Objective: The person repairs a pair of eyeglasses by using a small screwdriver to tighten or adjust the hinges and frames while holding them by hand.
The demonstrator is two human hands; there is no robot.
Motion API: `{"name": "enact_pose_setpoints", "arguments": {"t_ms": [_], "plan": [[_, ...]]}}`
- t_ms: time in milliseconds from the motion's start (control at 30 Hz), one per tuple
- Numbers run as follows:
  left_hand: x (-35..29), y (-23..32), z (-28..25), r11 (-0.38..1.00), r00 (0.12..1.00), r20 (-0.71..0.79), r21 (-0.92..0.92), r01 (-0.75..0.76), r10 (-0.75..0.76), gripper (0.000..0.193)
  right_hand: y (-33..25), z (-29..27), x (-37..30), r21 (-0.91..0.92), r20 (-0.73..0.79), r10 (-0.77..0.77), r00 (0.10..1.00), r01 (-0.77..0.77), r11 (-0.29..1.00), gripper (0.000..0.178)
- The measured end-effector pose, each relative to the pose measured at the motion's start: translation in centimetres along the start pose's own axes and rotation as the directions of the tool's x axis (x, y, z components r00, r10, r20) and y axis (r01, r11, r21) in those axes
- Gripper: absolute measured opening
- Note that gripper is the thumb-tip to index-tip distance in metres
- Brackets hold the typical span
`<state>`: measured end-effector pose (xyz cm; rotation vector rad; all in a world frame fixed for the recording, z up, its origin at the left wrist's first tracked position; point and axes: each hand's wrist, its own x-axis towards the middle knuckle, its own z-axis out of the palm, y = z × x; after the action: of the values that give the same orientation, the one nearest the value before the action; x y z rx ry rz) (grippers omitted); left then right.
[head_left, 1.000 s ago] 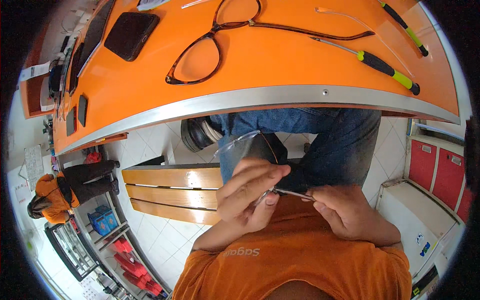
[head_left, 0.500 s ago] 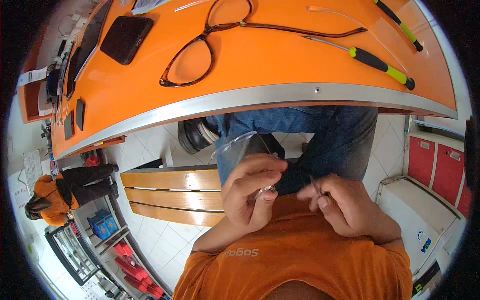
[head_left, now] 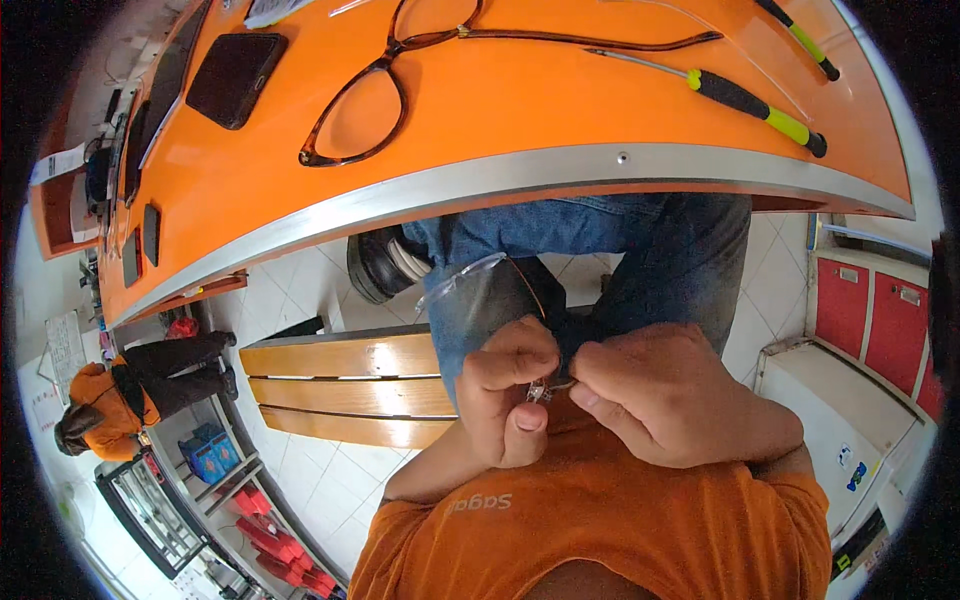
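Observation:
Over my lap, my left hand (head_left: 500,395) is closed round a pair of clear eyeglasses (head_left: 460,283). A transparent part and a thin gold-coloured wire stick out above the fingers. A small glinting piece of the eyeglasses shows between thumb and fingertips. My right hand (head_left: 675,395) is closed beside it, fingertips almost meeting the left ones. From its pinch a thin metal tool (head_left: 563,385) points at that glinting piece; the fist hides the rest, so its kind is unclear. On the table above lie tortoiseshell eyeglasses (head_left: 400,110) and a black-and-yellow screwdriver (head_left: 750,105).
The orange table (head_left: 500,120) has a metal edge just beyond my knees. A second screwdriver (head_left: 800,40) and a dark phone (head_left: 237,80) lie on it. A wooden bench (head_left: 345,385) is at left, red cabinets (head_left: 865,310) at right. Another person (head_left: 110,405) stands far left.
My right hand has moved left and turned over, bringing the thin metal tool up to the eyeglasses. My left hand has shifted slightly right. The view has tilted a little.

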<state>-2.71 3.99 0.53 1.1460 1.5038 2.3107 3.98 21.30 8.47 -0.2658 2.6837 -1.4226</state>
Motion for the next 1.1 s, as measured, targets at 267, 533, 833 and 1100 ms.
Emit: {"name": "enact_pose_setpoints", "arguments": {"t_ms": [267, 533, 833, 1100], "plan": [[0.2, 0.2, -0.3, 0.998, 0.999, 0.048, 0.059, -0.022, 0.020, 0.032, -0.1, 0.2, -0.1, -0.066, -0.052, -0.036, 0.998, 0.032, 0.997, 0.022], [0.4, 0.5, -0.5, 0.970, 0.994, 0.108, 0.243, -0.003, -0.024, 0.031, -0.2, 1.4, -0.9, -0.079, -0.207, -0.030, 0.978, 0.014, 0.997, 0.018], [-0.4, 1.1, 0.1, 0.969, 0.978, -0.031, 0.136, 0.207, -0.205, 0.030, 0.5, 0.7, -1.2, -0.050, -0.261, 0.101, 0.960, -0.118, 0.992, 0.012], [0.6, 1.9, 0.5, 0.944, 0.943, 0.033, -0.006, 0.330, -0.330, 0.034, 0.8, 0.1, -0.1, -0.272, -0.271, -0.156, 0.950, 0.080, 0.959, 0.023]]}}
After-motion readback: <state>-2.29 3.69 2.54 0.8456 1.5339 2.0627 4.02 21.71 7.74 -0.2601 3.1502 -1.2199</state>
